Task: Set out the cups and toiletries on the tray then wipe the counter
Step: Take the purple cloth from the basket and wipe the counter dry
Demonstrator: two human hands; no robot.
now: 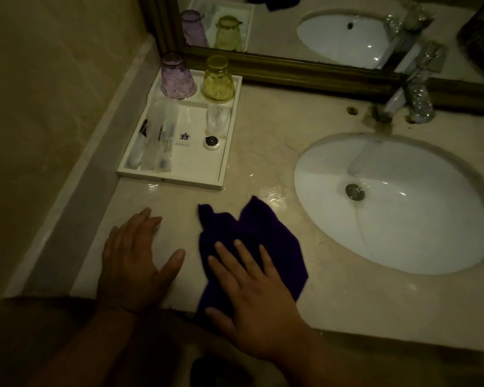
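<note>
A: Tray (223,169), white, sat at the counter's (333,311) far left corner, close against the wall (53,107) and just short of the mirror frame (291,69). Two cups stood upside down along its far edge: a purple cup (177,77) at the left, a yellow cup (218,81) at the right.

B: And the toiletries?

A: Wrapped long packets (158,135) lay along the tray's left side. A clear sachet (218,118) lay near the right rim, with a small round soap (211,142) just in front of it. The light was dim, so I could not tell what the packets held.

B: What were the hands doing?

A: The right hand (259,300) lay flat with fingers spread, pressing a dark purple cloth (263,230) onto the counter near its front edge, between the tray and the sink (397,227). It was not gripping the cloth, only bearing down on it. The left hand (136,261) rested open, palm down, on the bare counter near the front left corner, holding nothing.

B: Was the counter wet?

A: Shiny streaks showed on the stone just in front of the tray and beyond the cloth. The faucet (411,99) stood behind the sink at the counter's back edge.
</note>
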